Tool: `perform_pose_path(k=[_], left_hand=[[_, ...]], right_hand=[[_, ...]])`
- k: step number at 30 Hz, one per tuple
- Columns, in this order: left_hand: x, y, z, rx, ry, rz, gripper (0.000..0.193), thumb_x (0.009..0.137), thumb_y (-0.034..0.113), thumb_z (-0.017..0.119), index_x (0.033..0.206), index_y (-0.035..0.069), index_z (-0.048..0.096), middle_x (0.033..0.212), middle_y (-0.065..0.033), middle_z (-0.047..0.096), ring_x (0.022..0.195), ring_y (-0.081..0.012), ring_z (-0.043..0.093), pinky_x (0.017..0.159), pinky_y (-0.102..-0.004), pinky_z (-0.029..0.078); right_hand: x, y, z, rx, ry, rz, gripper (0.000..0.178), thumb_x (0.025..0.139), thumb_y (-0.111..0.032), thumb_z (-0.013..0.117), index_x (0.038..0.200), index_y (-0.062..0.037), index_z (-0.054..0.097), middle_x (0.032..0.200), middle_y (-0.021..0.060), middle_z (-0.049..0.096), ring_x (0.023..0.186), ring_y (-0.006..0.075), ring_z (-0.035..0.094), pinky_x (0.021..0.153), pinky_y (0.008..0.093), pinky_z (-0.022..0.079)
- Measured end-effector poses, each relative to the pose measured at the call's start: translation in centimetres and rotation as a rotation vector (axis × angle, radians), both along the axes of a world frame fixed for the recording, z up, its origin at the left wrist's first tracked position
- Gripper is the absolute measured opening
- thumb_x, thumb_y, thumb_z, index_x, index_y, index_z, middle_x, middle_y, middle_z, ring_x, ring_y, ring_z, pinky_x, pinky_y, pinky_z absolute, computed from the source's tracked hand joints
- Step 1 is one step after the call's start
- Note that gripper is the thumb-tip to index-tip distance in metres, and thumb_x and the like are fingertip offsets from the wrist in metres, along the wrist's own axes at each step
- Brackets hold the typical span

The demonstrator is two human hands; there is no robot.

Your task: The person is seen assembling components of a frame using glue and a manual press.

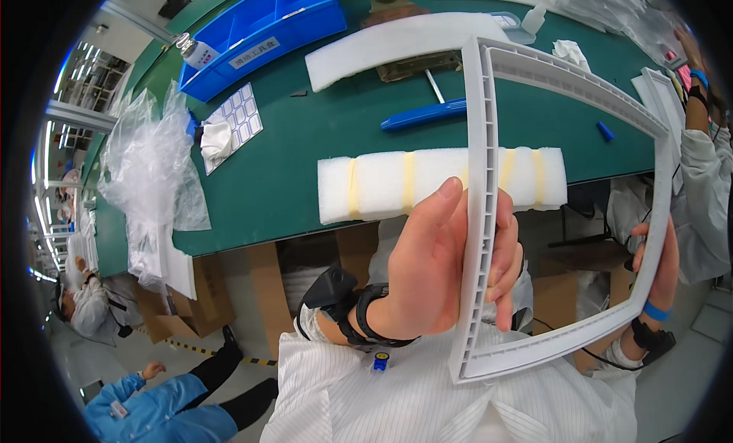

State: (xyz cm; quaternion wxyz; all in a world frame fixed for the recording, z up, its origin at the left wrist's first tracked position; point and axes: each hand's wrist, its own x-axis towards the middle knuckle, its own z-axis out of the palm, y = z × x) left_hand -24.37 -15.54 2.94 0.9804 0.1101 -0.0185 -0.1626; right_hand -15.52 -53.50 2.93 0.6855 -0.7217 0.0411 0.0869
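A white rectangular plastic frame (479, 176) with small ribs along its inner edges is held up, tilted, above the near edge of the bench. My left hand (427, 271) is closed around its left side, thumb up and fingers showing through the opening. On the far right side, my right hand (666, 267) grips the frame from outside, its fingers partly hidden. Behind the frame lies a white foam block (382, 185) wrapped with yellowish tape bands. Farther back are a blue bar-shaped tool (420, 115) and a curved white foam strip (397, 47) resting on a metal fixture.
A blue divided bin (263, 42) holds a small bottle (197, 52) at back left. Clear plastic bags (153, 168) hang over the left edge beside a label sheet (243, 122). A co-worker's arm (696, 114) is at right; a person in blue (160, 409) is lower left.
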Motion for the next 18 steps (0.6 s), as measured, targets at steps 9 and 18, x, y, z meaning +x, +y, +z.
perform_pose_path(k=[9,18], left_hand=[[0.9,0.2,1.3,0.106,0.025,-0.002,0.053,0.100,0.051,0.022,0.106,0.003,0.044,0.071,-0.0097,0.046,0.060,-0.0188,0.050,0.059,-0.0475,0.062],[2.4,0.7,0.7,0.249,-0.070,-0.057,0.062,0.101,0.052,0.027,0.133,0.001,0.040,0.115,-0.0213,0.054,0.108,-0.0354,0.057,0.097,-0.0606,0.047]], right_hand=[[1.4,2.7,-3.3,0.177,0.112,0.045,0.048,0.107,-0.035,0.034,0.143,-0.0041,0.037,0.084,0.0107,0.066,0.045,0.0093,0.056,0.038,0.0194,0.044],[2.2,1.3,-3.3,0.289,0.236,0.052,0.052,0.105,-0.034,0.038,0.143,-0.0001,0.039,0.076,0.0038,0.063,0.042,0.0064,0.049,0.037,0.0189,0.039]])
